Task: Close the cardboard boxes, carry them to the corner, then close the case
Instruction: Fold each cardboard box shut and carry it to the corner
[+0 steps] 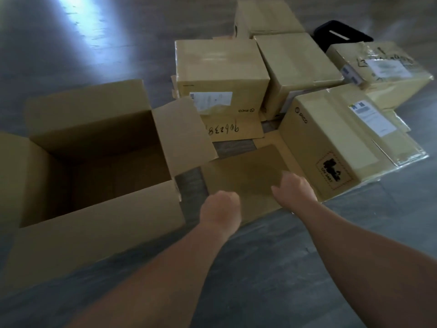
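Observation:
A large open cardboard box [94, 235] stands on the floor at the left, its flaps up and its inside dark. To its right a flat cardboard flap [246, 171] lies on the floor, joined to a closed box with a black stamp [335, 138]. My left hand [220, 207] is curled at the flap's near left corner. My right hand [295, 188] lies on the flap's near right part with the thumb apart; its fingers are hidden. Part of a black case [340, 34] shows behind the boxes at the top right.
Several closed cardboard boxes stand packed together behind the flap, one with handwritten digits [222, 74] and one with a white label [383, 72]. Bare grey floor [71, 43] spreads to the far left and in front of me.

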Demonstrator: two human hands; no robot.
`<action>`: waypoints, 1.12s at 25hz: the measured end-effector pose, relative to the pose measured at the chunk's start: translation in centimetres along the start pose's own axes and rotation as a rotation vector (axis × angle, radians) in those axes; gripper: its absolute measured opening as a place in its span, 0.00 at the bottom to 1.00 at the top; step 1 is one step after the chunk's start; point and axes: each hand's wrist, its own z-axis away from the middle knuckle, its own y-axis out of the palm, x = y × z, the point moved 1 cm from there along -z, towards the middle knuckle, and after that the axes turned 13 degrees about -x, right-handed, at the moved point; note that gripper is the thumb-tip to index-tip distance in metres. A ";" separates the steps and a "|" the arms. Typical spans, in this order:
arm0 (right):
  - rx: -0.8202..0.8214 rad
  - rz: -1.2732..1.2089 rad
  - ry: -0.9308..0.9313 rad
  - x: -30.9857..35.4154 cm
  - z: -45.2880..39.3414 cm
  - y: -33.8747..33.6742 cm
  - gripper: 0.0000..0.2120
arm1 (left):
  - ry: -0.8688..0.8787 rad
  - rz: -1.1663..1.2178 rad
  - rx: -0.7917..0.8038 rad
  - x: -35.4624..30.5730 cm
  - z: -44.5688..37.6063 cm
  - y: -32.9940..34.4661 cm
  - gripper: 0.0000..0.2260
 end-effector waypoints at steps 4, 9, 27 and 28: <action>0.150 0.126 0.043 -4.6 -1.2 1.7 0.17 | -0.127 -0.078 0.206 1.1 -1.3 4.0 0.09; 0.237 0.071 0.031 -5.6 -1.7 4.0 0.21 | -0.202 -0.086 0.274 1.4 -1.8 6.7 0.06; -0.063 -0.161 0.098 -7.6 0.6 0.1 0.22 | -0.296 0.216 -0.114 -1.5 -2.7 1.0 0.07; -0.080 -0.197 0.104 -7.5 0.8 -0.3 0.22 | -0.268 0.196 -0.149 -1.6 -3.0 0.0 0.07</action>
